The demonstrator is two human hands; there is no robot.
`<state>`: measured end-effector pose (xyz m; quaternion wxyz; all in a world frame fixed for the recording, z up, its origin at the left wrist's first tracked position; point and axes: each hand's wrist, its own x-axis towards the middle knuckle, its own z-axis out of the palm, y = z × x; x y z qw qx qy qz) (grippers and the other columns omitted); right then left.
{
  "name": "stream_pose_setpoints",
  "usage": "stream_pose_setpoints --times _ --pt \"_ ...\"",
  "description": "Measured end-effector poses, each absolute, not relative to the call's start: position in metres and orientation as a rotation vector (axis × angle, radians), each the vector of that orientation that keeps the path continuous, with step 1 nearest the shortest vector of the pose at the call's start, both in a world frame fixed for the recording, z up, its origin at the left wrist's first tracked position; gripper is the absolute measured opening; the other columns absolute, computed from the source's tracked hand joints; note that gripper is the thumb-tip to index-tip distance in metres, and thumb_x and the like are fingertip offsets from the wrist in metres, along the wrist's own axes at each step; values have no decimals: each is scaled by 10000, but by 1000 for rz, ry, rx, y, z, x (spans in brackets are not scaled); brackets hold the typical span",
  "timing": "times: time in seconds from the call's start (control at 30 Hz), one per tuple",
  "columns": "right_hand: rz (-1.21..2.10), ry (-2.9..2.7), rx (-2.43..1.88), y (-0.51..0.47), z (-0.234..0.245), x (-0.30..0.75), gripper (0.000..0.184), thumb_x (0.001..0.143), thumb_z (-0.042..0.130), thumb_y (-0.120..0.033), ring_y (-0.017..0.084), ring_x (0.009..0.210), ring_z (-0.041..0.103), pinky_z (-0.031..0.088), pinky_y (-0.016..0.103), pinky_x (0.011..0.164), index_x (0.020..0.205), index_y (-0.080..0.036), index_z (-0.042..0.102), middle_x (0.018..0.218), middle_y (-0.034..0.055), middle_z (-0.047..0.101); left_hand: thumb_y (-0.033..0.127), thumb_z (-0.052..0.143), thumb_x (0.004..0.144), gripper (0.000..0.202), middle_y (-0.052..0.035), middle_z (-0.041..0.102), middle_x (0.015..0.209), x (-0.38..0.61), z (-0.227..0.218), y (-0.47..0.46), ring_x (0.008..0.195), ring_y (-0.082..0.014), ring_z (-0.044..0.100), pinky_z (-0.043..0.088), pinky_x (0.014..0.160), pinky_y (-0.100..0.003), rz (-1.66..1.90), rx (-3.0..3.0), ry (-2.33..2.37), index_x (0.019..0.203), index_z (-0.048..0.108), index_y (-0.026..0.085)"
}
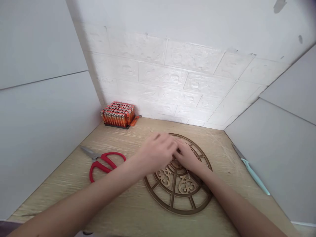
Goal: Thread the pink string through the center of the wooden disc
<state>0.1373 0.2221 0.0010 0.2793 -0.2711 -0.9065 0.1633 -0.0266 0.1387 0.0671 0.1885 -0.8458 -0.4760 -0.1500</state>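
Note:
A round brown openwork wooden disc (172, 199) with scroll cut-outs lies flat on the table. Above its upper left part is my left hand (158, 149), slightly blurred, its fingers curled together and whatever is in them hidden. My right hand (186, 156) rests over the middle of the disc, fingers bent and pressed together close against the left fingertips. What the right fingers hold, if anything, is covered. A thin, pale strand (189, 174) shows on the disc just below my right hand.
Red-handled scissors (106, 161) lie at the left, partly behind my left forearm. A block of orange batteries (118, 114) stands in a black tray at the back left, an orange cutter (135, 120) beside it. A knife with a mint handle (255, 176) lies along the right panel.

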Motion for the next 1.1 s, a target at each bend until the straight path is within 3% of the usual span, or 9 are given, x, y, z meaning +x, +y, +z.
stream_pose_setpoints --times 0.23,0.47,0.63,0.9,1.1 --pt "637 -2401 -804 223 3 136 89 916 481 -159 149 852 492 391 271 752 838 -164 522 886 22 553 339 379 883 304 -42 571 1062 -78 47 157 994 -160 527 423 885 -306 -837 -2358 -2390 1028 579 162" --pt "649 -2392 -801 223 1 136 98 926 483 -184 152 855 493 389 271 754 835 -169 515 891 21 554 400 448 832 467 -58 476 1274 -79 40 157 1194 -205 437 323 1044 -342 -1032 -2225 -2775 1227 486 153" --pt "638 -2391 -808 224 1 136 86 921 491 -177 154 861 492 389 277 769 842 -167 523 893 24 554 401 465 816 456 -45 566 1139 -77 41 158 1026 -168 539 398 907 -288 -1373 -2226 -2964 1200 483 154" --pt "610 -2372 -825 222 3 134 98 925 485 -180 145 858 490 389 269 765 834 -165 519 884 18 549 317 534 740 462 -64 616 1046 -73 39 164 965 -159 576 372 683 -203 -1966 -1760 -3208 1168 530 144" --pt "601 -2358 -833 223 4 135 90 923 488 -180 146 854 495 392 270 760 842 -168 525 881 17 553 334 529 758 465 -20 610 1090 -74 46 161 1021 -136 562 346 733 -200 -2299 -1467 -3286 1199 530 188"
